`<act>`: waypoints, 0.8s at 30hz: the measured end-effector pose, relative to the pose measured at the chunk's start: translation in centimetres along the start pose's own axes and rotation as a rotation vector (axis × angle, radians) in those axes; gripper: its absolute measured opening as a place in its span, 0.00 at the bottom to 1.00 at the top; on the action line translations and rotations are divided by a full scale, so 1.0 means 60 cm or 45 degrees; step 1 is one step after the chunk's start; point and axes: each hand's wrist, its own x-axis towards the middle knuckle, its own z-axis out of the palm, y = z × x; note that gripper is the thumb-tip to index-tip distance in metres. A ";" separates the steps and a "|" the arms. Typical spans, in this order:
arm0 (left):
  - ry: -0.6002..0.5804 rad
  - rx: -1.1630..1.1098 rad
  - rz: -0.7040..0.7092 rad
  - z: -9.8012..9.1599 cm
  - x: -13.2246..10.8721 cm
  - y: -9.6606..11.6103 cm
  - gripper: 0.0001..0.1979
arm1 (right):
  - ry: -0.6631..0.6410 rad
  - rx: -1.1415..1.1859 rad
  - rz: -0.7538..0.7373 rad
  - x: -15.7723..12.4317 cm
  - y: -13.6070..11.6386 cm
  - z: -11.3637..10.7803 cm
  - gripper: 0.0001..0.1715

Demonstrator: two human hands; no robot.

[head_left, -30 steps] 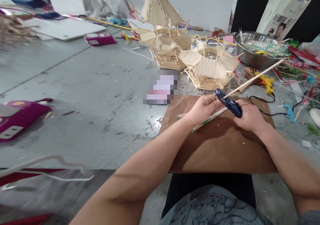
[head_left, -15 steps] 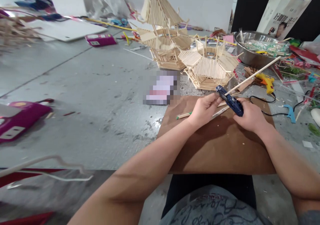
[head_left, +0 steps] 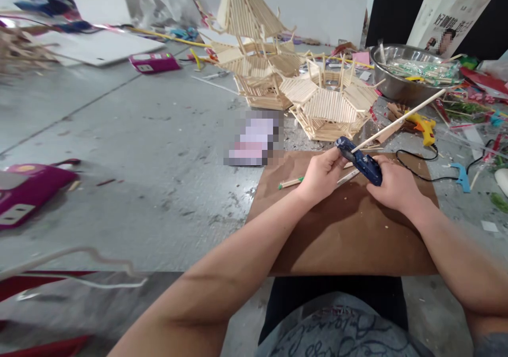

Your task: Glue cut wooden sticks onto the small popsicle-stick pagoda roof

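My right hand [head_left: 393, 185] is closed around the handles of a dark blue hand cutter [head_left: 365, 165], like small shears. A long thin wooden stick [head_left: 400, 119] passes at the cutter's jaws and slants up to the right. With fingers pinched, my left hand [head_left: 320, 178] grips the near end of the stick beside the cutter's head; its fingertips are partly hidden. Both hands are above a brown paper sheet [head_left: 337, 240]. Under them lie a green-tipped stick [head_left: 291, 183] and a pale marked strip [head_left: 347, 177].
Behind the hands stand a hexagonal stick model [head_left: 329, 105] and a taller one with a pointed roof [head_left: 250, 12]. A phone [head_left: 252, 140] lies left of the paper. To the right are a metal bowl [head_left: 405, 87], a yellow glue gun [head_left: 424, 126] and its black cord.
The view has shifted slightly. Both hands, the cutter and the stick keep nearly the same pose, a touch further left in the picture.
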 end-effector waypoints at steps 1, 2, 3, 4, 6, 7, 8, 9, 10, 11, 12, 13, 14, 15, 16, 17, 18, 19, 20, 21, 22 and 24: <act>-0.018 -0.093 -0.029 0.000 0.002 0.003 0.16 | 0.007 0.010 -0.011 0.000 0.001 0.000 0.23; -0.037 -0.195 -0.066 0.000 0.004 0.006 0.18 | 0.014 0.017 -0.021 0.000 0.002 0.000 0.23; -0.056 -0.296 -0.109 0.000 0.006 0.008 0.20 | 0.019 0.020 -0.029 0.000 0.004 0.001 0.23; -0.076 -0.389 -0.157 0.000 0.007 0.011 0.21 | 0.023 0.020 -0.035 0.001 0.006 0.001 0.23; -0.110 -0.543 -0.250 0.000 0.009 0.015 0.23 | 0.024 0.021 -0.051 0.002 0.009 0.003 0.25; -0.126 -0.603 -0.293 0.000 0.010 0.016 0.24 | 0.026 0.026 -0.065 0.002 0.011 0.003 0.26; -0.144 -0.655 -0.335 0.000 0.010 0.017 0.24 | 0.030 0.036 -0.081 0.003 0.012 0.004 0.27; -0.163 -0.702 -0.373 0.000 0.010 0.017 0.23 | 0.037 0.045 -0.096 0.003 0.013 0.004 0.27; -0.183 -0.744 -0.406 0.000 0.010 0.016 0.23 | 0.045 0.053 -0.109 0.003 0.013 0.004 0.28; -0.199 -0.778 -0.433 0.000 0.009 0.014 0.23 | 0.048 0.058 -0.117 0.004 0.014 0.004 0.28; -0.213 -0.805 -0.456 -0.001 0.009 0.012 0.23 | 0.046 0.060 -0.117 0.004 0.014 0.004 0.28; -0.228 -0.828 -0.476 -0.002 0.008 0.010 0.23 | 0.039 0.059 -0.111 0.004 0.014 0.003 0.28; -0.242 -0.849 -0.495 -0.003 0.008 0.008 0.22 | 0.027 0.060 -0.107 0.005 0.013 0.002 0.28; -0.261 -0.872 -0.519 -0.004 0.008 0.006 0.22 | 0.014 0.064 -0.104 0.005 0.013 0.001 0.28; -0.281 -0.898 -0.546 -0.006 0.008 0.004 0.22 | 0.003 0.070 -0.101 0.005 0.012 0.000 0.28; -0.298 -0.927 -0.572 -0.007 0.008 0.003 0.21 | -0.007 0.074 -0.096 0.004 0.011 -0.001 0.28; -0.315 -0.956 -0.594 -0.009 0.008 0.003 0.21 | -0.017 0.077 -0.089 0.004 0.011 -0.003 0.27; -0.329 -0.985 -0.611 -0.010 0.008 0.003 0.21 | -0.028 0.077 -0.080 0.004 0.010 -0.004 0.27; -0.339 -1.009 -0.620 -0.011 0.009 0.004 0.21 | -0.038 0.073 -0.072 0.004 0.010 -0.004 0.26; -0.347 -1.027 -0.623 -0.012 0.009 0.004 0.21 | -0.046 0.068 -0.066 0.003 0.010 -0.005 0.26; -0.354 -1.035 -0.622 -0.012 0.010 0.005 0.21 | -0.052 0.065 -0.065 0.003 0.010 -0.005 0.26; -0.366 -1.030 -0.620 -0.013 0.010 0.005 0.21 | -0.048 0.061 -0.078 0.003 0.010 -0.004 0.24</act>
